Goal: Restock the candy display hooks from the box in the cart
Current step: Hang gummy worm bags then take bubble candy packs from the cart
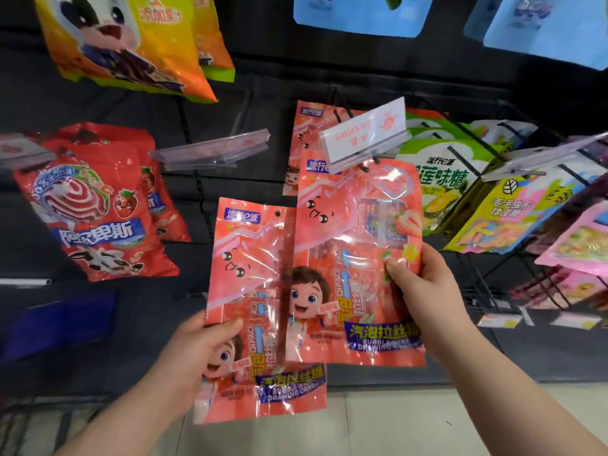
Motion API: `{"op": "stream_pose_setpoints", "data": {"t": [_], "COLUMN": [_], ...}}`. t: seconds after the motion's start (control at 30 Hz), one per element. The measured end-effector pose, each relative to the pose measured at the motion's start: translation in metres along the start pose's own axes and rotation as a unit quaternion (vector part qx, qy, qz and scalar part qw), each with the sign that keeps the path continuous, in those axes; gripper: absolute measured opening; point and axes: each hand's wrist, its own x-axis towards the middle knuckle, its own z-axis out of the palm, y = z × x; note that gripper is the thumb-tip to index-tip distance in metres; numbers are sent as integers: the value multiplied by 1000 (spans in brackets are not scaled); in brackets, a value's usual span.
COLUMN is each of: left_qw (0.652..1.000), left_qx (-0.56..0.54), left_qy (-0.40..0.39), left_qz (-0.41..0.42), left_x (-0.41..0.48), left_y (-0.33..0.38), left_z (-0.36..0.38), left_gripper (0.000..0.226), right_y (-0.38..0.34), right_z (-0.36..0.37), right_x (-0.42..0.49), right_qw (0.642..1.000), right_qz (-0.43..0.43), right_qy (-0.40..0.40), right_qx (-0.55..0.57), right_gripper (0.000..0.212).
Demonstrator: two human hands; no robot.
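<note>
Two pink-red candy bags with a cartoon child are in my hands. My left hand (194, 353) grips the lower left edge of one candy bag (253, 291), held free below the hooks. My right hand (424, 291) pinches the right side of a second candy bag (348, 245), whose top reaches the display hook (368, 159) under a clear price tag holder (365, 133). Whether its hole is on the hook I cannot tell. Another bag of the same kind (302, 139) hangs behind on that hook. The box and cart are out of view.
Red lollipop bags (95, 212) hang at left beside an empty hook with a clear tag holder (210, 153). Green and yellow candy bags (441, 179) hang at right. Orange bags (131, 44) and blue bags (546, 28) hang above. Pale floor tiles (378, 422) lie below.
</note>
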Motion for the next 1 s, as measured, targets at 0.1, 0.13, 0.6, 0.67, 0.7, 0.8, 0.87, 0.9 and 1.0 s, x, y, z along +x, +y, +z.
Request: {"op": "stream_pose_setpoints", "data": {"t": [0.1,0.13,0.6,0.67,0.7,0.8,0.87,0.9,1.0], "left_qw": [1000,1000,997,995,995,993,992,993,997], "left_qx": [6,7,-2,-11,-18,-38,-44,-48,-37], "left_qy": [11,16,76,87,92,98,92,88,58], "left_qz": [-1,-2,-28,-38,-40,-57,-67,-67,-46], "left_x": [3,4,19,20,20,17,15,14,14], "left_y": [-3,-4,-23,-27,-28,-33,-36,-36,-32], "left_z": [-10,-14,-38,-39,-39,-41,-42,-41,-31], "left_gripper": [17,16,19,25,31,44,43,43,37], "right_y": [0,2,24,25,26,29,30,31,32], "right_z": [10,14,59,58,58,56,56,56,54], "right_x": [25,34,123,127,128,131,132,132,128], "right_qw": [1000,1000,999,998,997,995,995,994,993], "right_qz": [-2,-3,-43,-55,-60,-70,-68,-66,-50], "right_qy": [13,16,25,24,24,25,21,15,4], "right_qx": [-11,-7,-18,-33,-41,-59,-77,-85,-103], "right_gripper": [25,28,33,38,40,47,53,54,53]}}
